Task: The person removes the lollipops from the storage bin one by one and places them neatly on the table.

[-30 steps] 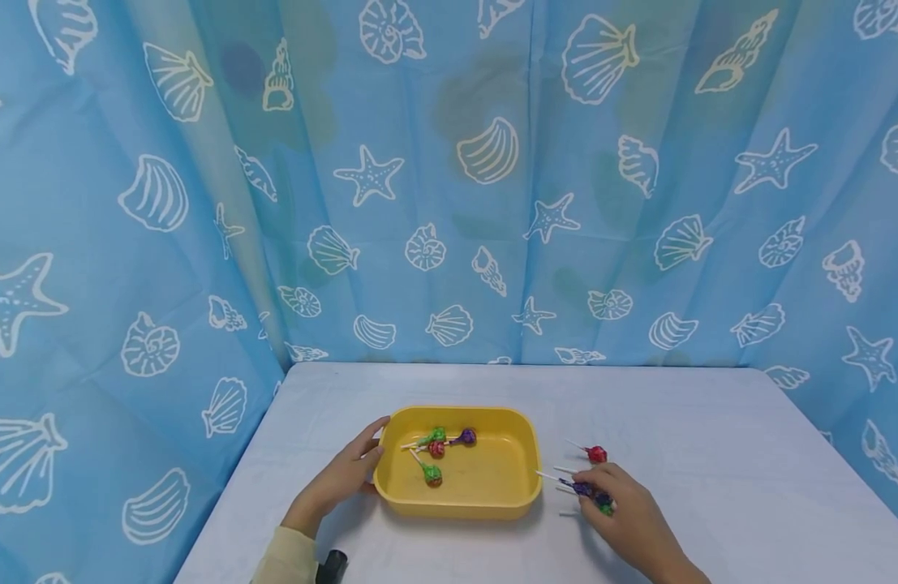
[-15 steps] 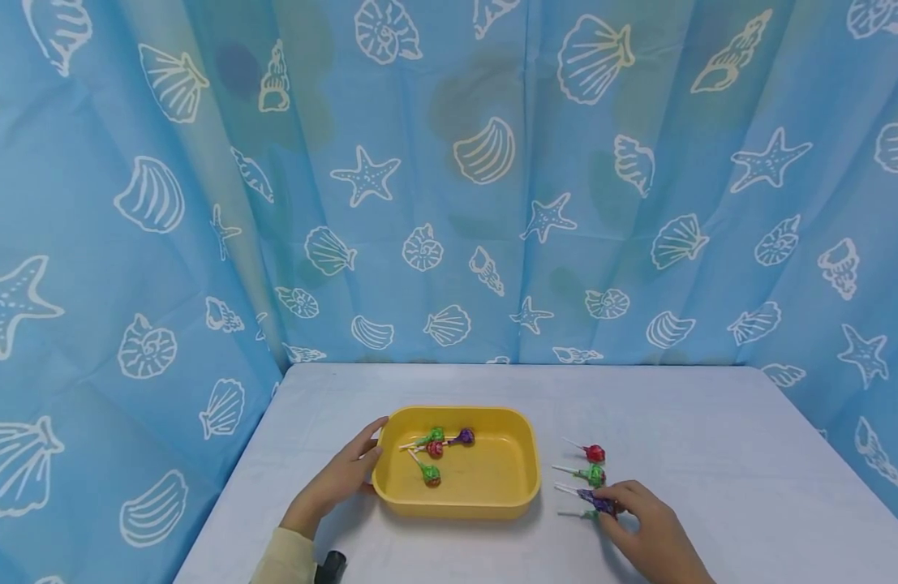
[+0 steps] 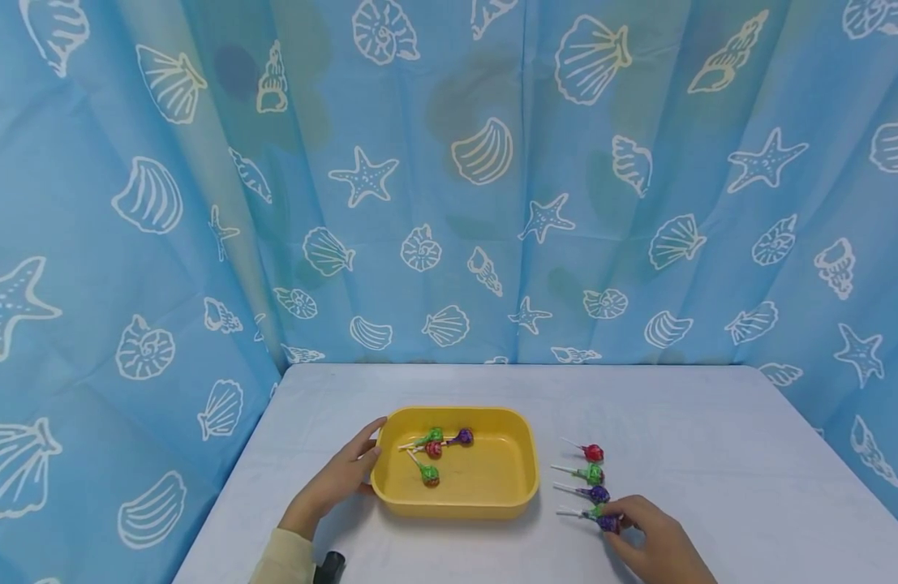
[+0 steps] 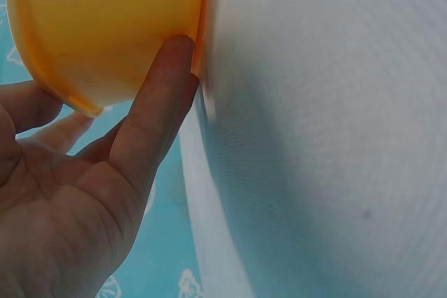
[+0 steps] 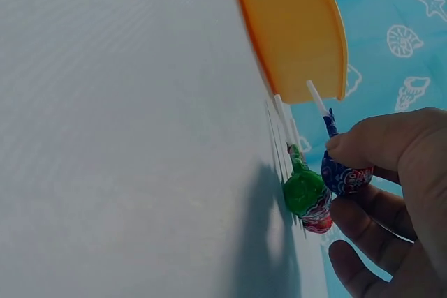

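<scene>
Over on the right side of the white table [image 3: 682, 430]: right hand [image 3: 649, 539], angled in from the near edge, back of the hand up, fingers bent. Pretty clear pinch in the wrist view, thumb on one side and fingertips on the other, on the candy end of a purple lollipop [image 5: 340, 177], stick free and pointing toward the yellow tray [image 3: 466, 511]. Just beside it, a green lollipop [image 5: 304, 193]; touching or not, hard to tell. Farther back in the same loose row, a second purple lollipop [image 3: 599, 494], a second green lollipop [image 3: 595, 474] and a red lollipop [image 3: 593, 453], sticks all toward the tray.

At the tray's left end: left hand [image 3: 337, 480], wrist up from the bottom in a pale sleeve [image 3: 282, 556]. Fingers spread wide and mostly straight against the outside wall, one tip up by the rim, one finger low near the table. More touch than grip, honestly. Inside the tray, bunched left to middle: two green candies [image 3: 430, 474], one red candy [image 3: 434, 448], one purple candy [image 3: 463, 437]. Behind everything, a blue seashell curtain [image 3: 419, 203].
</scene>
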Motion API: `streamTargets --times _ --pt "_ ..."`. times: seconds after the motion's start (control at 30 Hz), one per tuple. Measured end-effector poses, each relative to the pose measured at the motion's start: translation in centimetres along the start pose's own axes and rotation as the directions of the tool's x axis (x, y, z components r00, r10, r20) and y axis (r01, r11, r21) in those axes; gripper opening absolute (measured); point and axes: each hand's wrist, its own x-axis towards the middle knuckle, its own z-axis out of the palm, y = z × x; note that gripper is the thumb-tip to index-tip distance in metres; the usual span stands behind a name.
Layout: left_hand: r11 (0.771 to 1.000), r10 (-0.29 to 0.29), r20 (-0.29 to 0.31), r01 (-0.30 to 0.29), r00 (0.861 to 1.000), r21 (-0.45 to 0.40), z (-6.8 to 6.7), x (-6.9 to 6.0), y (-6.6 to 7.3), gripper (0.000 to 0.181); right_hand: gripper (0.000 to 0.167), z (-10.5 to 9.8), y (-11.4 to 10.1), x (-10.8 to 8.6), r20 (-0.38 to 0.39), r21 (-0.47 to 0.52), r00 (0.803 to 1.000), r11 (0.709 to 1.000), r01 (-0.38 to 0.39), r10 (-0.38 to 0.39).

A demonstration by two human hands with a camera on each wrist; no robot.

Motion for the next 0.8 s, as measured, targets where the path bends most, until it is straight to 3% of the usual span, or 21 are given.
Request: streamTargets --times 0.3,0.53,0.8 --pt "1.0 -0.003 -0.004 0.003 1.0 0.004 0.1 0.1 -0.1 0.053 0.029 0.4 0.7 -0.3 0.052 -0.005 0.998 1.0 -0.016 0.016" --pt "1.0 0.0 0.004 0.0 1.0 -0.006 0.1 0.0 -0.1 0.053 0.028 0.6 1.4 -0.6 0.051 -0.002 0.997 0.999 0.053 -0.053" --pt "1.0 0.011 -0.011 -0.011 1.0 0.009 0.1 0.0 -0.3 0.054 0.03 0.7 1.1 -0.7 0.034 -0.019 0.999 0.999 0.031 -0.03"
